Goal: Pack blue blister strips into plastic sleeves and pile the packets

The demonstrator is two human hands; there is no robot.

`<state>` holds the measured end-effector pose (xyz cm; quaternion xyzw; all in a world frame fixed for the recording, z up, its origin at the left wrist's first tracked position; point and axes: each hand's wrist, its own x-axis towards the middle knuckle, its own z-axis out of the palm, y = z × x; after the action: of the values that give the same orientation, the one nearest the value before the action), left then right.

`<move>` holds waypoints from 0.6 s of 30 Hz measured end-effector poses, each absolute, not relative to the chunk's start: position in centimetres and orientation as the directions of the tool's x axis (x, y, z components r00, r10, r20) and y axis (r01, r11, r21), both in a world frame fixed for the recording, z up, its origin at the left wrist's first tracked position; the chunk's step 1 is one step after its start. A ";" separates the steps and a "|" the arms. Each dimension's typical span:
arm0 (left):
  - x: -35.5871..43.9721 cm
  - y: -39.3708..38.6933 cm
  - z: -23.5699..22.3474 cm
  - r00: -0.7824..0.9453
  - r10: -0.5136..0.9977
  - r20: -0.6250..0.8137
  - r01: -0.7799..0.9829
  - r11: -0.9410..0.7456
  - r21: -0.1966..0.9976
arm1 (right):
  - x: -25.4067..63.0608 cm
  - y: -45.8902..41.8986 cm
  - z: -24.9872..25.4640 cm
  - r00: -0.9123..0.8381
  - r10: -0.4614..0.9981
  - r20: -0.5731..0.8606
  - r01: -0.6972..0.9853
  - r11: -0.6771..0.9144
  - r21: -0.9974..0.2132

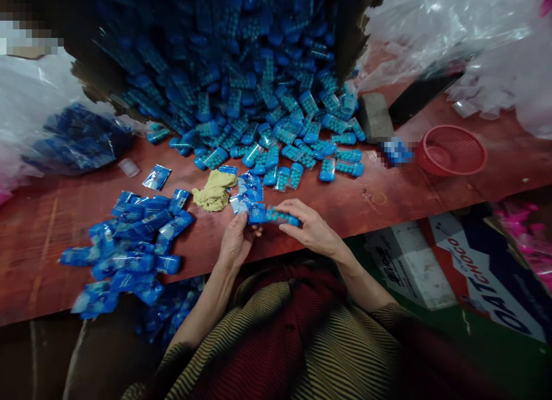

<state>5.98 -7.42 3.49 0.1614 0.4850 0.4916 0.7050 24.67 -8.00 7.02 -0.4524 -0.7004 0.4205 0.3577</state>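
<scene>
Blue at the front edge of the red table: pinching a printed sachet in the left hand, fingers narrow; holding a clear, bead-filled tube between thumb and fingers of the right hand, tube end at the sachet, unclear whether inside. Left along the front edge, a pile of plump sachets; farther back, heaped tubes.

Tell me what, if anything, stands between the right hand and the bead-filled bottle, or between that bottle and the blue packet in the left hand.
Nothing visible does. The right hand holds the bead-filled bottle directly, and one end meets the blue packet in the left hand.
</scene>
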 end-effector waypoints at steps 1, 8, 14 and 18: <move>6.0 -7.4 3.5 0.038 0.845 -0.533 -0.542 0.466 0.699 | 24.7 -8.1 7.0 -0.331 0.935 0.125 0.324 0.237 -0.916; 6.0 -7.3 3.4 0.039 0.817 -0.575 -0.563 0.493 0.663 | 25.2 -7.9 6.8 -0.296 0.951 0.090 0.164 0.143 -0.976; 5.9 -7.4 3.3 0.061 0.812 -0.580 -0.560 0.509 0.654 | 25.7 -7.8 6.8 -0.348 0.936 -0.062 0.100 -0.029 -0.995; 6.0 -7.5 3.3 0.065 0.823 -0.564 -0.551 0.501 0.667 | 26.0 -7.8 6.9 -0.369 0.921 -0.129 0.085 -0.104 -0.991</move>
<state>5.96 -7.54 3.33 0.1395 0.4873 0.4798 0.7162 26.00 -7.78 6.95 -0.4404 -0.5710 0.5985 0.3490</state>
